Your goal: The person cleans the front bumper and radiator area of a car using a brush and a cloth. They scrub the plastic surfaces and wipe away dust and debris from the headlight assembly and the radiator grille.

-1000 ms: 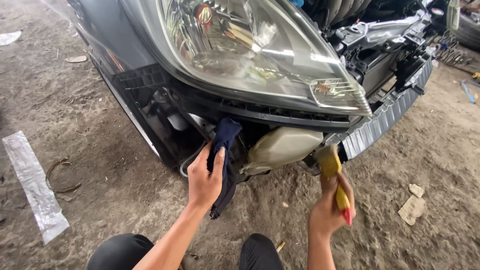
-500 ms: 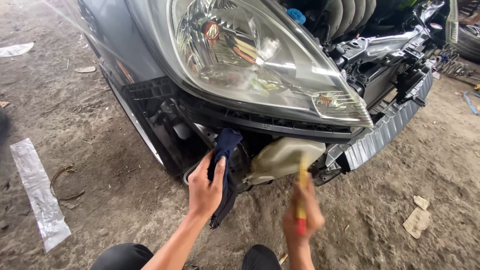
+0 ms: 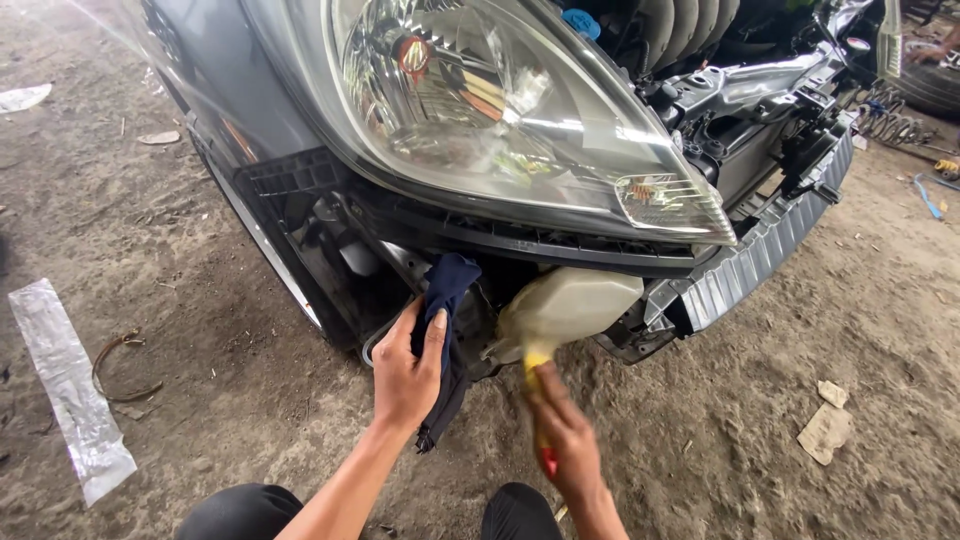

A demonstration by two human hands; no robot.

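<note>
My left hand (image 3: 405, 375) grips a dark blue cloth (image 3: 447, 300) and presses it against the black framework under the car's headlight (image 3: 500, 110). My right hand (image 3: 562, 440), blurred, holds a tool with a yellow and red handle (image 3: 541, 410). Its yellow end sits against the underside of the whitish plastic reservoir (image 3: 565, 308) below the lamp. The tool's working end is hidden by blur.
The car's front bumper is off, leaving a ribbed grey crash bar (image 3: 760, 255) and engine parts bare. On the dirt floor lie a clear plastic strip (image 3: 70, 385), a rusty wire ring (image 3: 120, 365) and paper scraps (image 3: 825, 425). My knees (image 3: 240, 510) are at the bottom.
My right hand has swung left with the tool, from below the crash bar to under the reservoir. The left hand has kept the cloth in place.
</note>
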